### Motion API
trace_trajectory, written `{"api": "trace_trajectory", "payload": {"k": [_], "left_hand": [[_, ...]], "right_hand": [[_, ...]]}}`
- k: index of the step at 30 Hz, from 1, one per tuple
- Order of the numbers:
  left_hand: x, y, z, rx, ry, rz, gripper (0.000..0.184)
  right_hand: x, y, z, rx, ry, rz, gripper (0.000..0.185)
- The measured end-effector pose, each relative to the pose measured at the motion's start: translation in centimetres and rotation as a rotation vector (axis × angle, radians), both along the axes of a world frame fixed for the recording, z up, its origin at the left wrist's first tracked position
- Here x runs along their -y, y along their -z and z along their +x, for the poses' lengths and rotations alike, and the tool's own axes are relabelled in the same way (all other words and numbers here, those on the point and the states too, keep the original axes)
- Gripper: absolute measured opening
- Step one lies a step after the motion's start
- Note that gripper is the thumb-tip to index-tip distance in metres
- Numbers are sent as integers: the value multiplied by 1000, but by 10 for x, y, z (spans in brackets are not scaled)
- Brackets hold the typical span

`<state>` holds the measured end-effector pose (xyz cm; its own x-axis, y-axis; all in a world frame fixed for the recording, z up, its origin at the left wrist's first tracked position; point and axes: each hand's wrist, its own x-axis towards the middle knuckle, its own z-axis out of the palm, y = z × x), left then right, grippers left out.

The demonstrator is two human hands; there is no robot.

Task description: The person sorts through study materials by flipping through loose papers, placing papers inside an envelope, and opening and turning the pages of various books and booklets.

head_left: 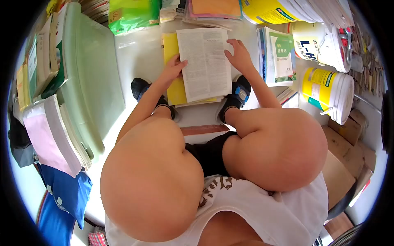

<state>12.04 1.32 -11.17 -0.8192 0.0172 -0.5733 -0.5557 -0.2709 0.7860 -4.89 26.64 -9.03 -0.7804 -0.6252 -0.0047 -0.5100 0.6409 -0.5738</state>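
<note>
The white, rectangular printed paper (205, 67) lay over a flat yellow paper cover (174, 93) between 2 black fabric shoes (240, 87), its left edge pinched by the left hand (174, 69), apparently for steadiness. The right hand (239, 56) was spread at the right edge; contact was unclear.

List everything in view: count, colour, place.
Printed page: one, white, upper centre
Cover: one, yellow, under page
Folders: several, orange uppermost, top centre
Bag: one, green, top left
Buckets: three, white and yellow, upper right
Booklets: several, green-and-white uppermost, left of buckets
Plastic box: one, pale green, left
Books: several, mixed colours, far left
Cloth: one, blue, lower left
Cardboard: several pieces, brown, right
Papers: uncountable, pale, far right
Shoes: two, black and blue, flanking page
Shirt: one, white, bottom
Knees: two, bare, lower centre
Left hand: one, bare, page's left edge
Right hand: one, bare, page's right edge
</note>
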Motion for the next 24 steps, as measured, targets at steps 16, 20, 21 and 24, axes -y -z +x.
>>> {"api": "trace_trajectory", "payload": {"k": [16,20,21,24], "left_hand": [[-3,-9,-18,80,-195,70,49],[-8,-13,-15,9,-145,-64,50],[-10,-5,-13,14,-147,-68,50],[-12,16,-10,21,-295,6,50]], "right_hand": [[-23,44,31,530,466,-171,43],[-24,44,35,534,465,-246,40],[-24,45,37,541,462,-248,40],[-22,47,40,596,408,-259,39]]}}
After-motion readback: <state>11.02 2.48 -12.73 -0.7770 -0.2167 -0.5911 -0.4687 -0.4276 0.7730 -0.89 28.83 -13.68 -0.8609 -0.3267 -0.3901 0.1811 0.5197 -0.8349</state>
